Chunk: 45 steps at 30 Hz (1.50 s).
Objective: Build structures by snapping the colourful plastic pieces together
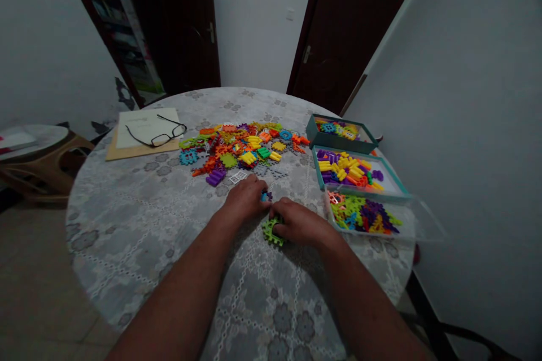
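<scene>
Close together over the middle of the table are my two hands. Between the fingers of my left hand point(248, 198) is a small blue and purple toy gear point(266, 196), mostly covered by the fingers. My right hand point(300, 222) is closed on a lime green toy gear point(271, 232), with the thumb near its centre hole. Just beyond my left hand lie a white lattice piece point(237, 177) and purple tubes point(215, 177), at the near edge of a heap of coloured plastic gear pieces point(228, 160).
On the right stand a dark green box point(313, 134), a teal-rimmed tray point(392, 180) of tubes and a clear-lidded box point(409, 220) of gear pieces. Glasses point(161, 139) rest on papers point(138, 124) at the left. A patterned cloth point(139, 225) covers the round table.
</scene>
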Tool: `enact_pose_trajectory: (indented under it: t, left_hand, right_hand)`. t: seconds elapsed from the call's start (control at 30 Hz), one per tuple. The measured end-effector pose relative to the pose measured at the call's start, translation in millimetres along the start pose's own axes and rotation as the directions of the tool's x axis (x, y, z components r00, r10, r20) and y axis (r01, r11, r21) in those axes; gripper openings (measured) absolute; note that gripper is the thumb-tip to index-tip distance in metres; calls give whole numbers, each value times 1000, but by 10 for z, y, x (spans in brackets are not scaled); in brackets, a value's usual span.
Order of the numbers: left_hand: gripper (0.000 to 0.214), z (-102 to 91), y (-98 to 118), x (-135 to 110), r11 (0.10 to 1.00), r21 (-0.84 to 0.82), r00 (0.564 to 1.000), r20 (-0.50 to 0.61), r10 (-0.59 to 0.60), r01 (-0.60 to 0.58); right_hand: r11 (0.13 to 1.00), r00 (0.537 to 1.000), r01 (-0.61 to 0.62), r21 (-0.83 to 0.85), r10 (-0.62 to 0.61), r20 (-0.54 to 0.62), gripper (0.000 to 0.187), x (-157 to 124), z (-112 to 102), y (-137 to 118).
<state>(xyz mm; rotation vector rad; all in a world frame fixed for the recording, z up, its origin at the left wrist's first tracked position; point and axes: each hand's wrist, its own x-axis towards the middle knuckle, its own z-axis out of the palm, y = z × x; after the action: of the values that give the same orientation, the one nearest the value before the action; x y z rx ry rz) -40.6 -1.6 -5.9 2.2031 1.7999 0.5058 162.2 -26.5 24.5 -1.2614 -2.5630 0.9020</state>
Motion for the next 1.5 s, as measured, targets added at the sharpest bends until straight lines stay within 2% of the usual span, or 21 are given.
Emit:
enact_pose_trajectory:
  t: [0.13, 0.23, 0.33, 0.43, 0.6, 0.73, 0.83, 0.93, 1.03, 1.1, 1.2, 1.3, 1.4, 1.5]
  left_hand:
    - [33, -25, 21, -9, 999, 35, 1000, 8, 21, -21]
    - [39, -48, 49, -16, 1000, 27, 1000, 28, -12, 11]
    - [43, -68, 52, -3, 995, -63, 996, 52, -71, 74]
    - [43, -70, 23, 31, 965, -239, 994, 33, -106, 111]
    - [12, -79, -25, 103, 859, -498, 975, -100, -197, 122]
    - [17, -106, -29, 143, 744, -650, 936, -145, -321, 154]
    - [24, -105, -10, 144, 614, -768, 898, -126, -421, 180]
    - [29, -87, 13, 131, 494, -846, 873, -75, -482, 200]
    - [34, -64, 14, 130, 459, -864, 857, -67, -510, 206]
    - [37, -49, 1, 141, 464, -863, 851, -82, -518, 199]
    - [44, -34, -20, 155, 391, -893, 849, -20, -528, 222]
    - [51, -53, -18, 147, 339, -907, 860, 47, -509, 250]
    - [50, -103, 14, 127, 426, -877, 913, 33, -408, 222]
    - [46, -142, 56, 118, 531, -831, 966, 29, -257, 166]
  right_hand:
    - [1000, 1000, 20, 23, -20, 8, 28, -12, -30, 8]
    - [997, 999, 33, 63, -34, 8, 27, -2, -49, 55]
    - [992, 1000, 30, 125, -31, 1, 34, 19, -52, 120]
    - [996, 999, 37, 81, -40, 28, 34, 32, -39, 152]
    - [999, 997, 32, -7, -31, 72, 31, 5, -37, 93]
    - [999, 996, 30, -15, -28, 90, 27, -7, -62, 43]
    - [999, 995, 30, -23, -27, 98, 20, -2, -69, 44]
    - [996, 995, 76, 40, -79, 67, 24, 3, -51, 89]
    - [984, 996, 94, 150, -93, -14, 31, 32, -10, 171]
    - [973, 992, 76, 216, -52, -113, 28, 81, 29, 229]
    - [940, 949, 38, 340, 73, -308, 20, 193, 95, 296]
    - [867, 860, 25, 497, 235, -453, 18, 306, 149, 328]
    - [814, 769, 58, 578, 332, -546, 20, 388, 184, 332]
    - [794, 718, 69, 604, 381, -582, 23, 439, 225, 313]
